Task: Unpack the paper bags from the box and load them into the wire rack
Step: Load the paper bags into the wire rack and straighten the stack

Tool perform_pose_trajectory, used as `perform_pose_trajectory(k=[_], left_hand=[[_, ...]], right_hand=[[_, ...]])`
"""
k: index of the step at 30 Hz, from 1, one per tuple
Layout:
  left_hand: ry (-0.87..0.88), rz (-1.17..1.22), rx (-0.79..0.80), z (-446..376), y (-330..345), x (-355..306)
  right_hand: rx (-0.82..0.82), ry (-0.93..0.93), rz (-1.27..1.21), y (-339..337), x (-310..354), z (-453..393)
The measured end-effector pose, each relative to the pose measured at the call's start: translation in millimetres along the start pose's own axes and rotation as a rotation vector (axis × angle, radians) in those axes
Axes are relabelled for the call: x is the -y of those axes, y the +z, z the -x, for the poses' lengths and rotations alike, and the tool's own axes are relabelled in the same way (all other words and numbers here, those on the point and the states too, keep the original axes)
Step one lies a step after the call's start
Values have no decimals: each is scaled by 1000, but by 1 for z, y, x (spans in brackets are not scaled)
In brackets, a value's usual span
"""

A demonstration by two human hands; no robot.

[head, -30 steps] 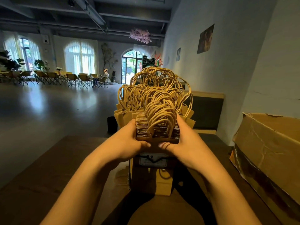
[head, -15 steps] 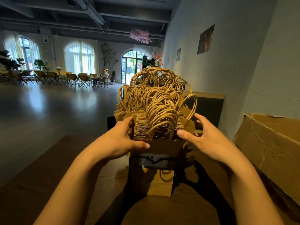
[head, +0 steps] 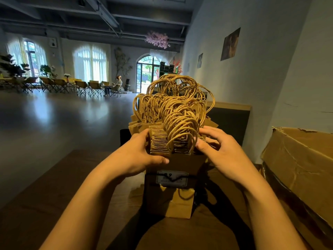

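A thick stack of brown paper bags (head: 169, 199) stands upright at the table's middle, their twisted paper handles (head: 178, 112) bunched in loops on top. A thin black wire of the rack (head: 151, 175) crosses the front bag beside a small label; the rack's other parts are hidden. My left hand (head: 142, 156) grips the stack's left side, thumb across the front bag's top edge. My right hand (head: 218, 152) sits on the bags' top edges right of the handles, fingers curled into them and thumb pressed at the handles' base.
A large worn cardboard box (head: 299, 170) lies at the right, close to my right forearm. The dark wooden table (head: 54, 204) runs under both arms. A white wall stands to the right. Far off across an open floor are folding chairs and a seated person.
My right hand let go of the stack's right side, swung out open, then came back onto the bags' top edges by the handles. My left hand kept its grip.
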State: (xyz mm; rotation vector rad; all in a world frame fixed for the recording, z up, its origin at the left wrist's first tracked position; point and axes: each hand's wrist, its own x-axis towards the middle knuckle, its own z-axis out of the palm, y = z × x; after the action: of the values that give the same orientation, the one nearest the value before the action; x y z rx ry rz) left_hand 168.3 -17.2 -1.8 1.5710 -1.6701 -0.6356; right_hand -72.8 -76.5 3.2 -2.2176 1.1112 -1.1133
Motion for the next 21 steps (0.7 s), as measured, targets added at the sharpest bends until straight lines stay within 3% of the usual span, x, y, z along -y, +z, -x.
perform_pose_trajectory(k=[11,16,21], left_hand=[[-14,-170,-80,0,14,-7],[39,-111,-158,-1,12,-7],[111,-238,-181,0,21,-13]], right_hand=[[85,-149,-6,11,-5,-3],[192,-106,-14,14,-3,-3],[261,-170,15,10,4,2]])
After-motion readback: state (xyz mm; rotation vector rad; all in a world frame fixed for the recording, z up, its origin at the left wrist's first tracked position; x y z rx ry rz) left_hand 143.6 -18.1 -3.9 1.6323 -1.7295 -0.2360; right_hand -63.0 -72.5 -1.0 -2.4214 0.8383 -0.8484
